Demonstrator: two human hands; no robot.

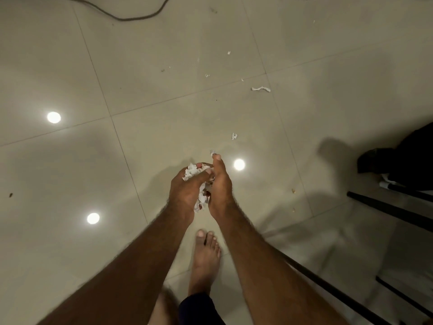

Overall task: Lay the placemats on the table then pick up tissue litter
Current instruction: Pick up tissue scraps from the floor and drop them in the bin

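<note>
My left hand (185, 193) grips a crumpled wad of white tissue (193, 172) above the tiled floor, its fingers curled round it. Right beside it, my right hand (220, 186) pinches a small tissue scrap (212, 152) at its fingertips and touches the wad. On the floor ahead lie a long twisted tissue strip (260, 88), a small scrap (234, 136) and several tiny white bits such as the one further off (229, 52). No placemats or table top show.
Black furniture legs (389, 209) run along the right side, with a dark cloth or shoe (398, 160) behind them. A dark cable (121, 17) curves across the floor at the top. My bare foot (206, 259) stands below the hands. Ceiling lights reflect in the glossy tiles.
</note>
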